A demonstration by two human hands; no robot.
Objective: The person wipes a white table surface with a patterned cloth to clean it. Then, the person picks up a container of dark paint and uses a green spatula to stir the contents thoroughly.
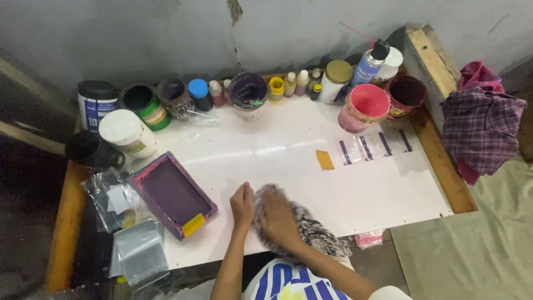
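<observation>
The right hand (277, 216) lay flat and pressed on a crumpled black-and-white mottled cloth (311, 230) at the near edge of the glossy white board (288, 150), gripping it loosely, while the left hand (242, 204) rested just beside it, fingers curled into a loose fist with nothing in it. Judging by this, the wiping of the board was under way. A sweep further out would call for steering clear of the purple-framed printing screen (172, 194) to the left and the small orange tab (325, 160) beyond.
</observation>
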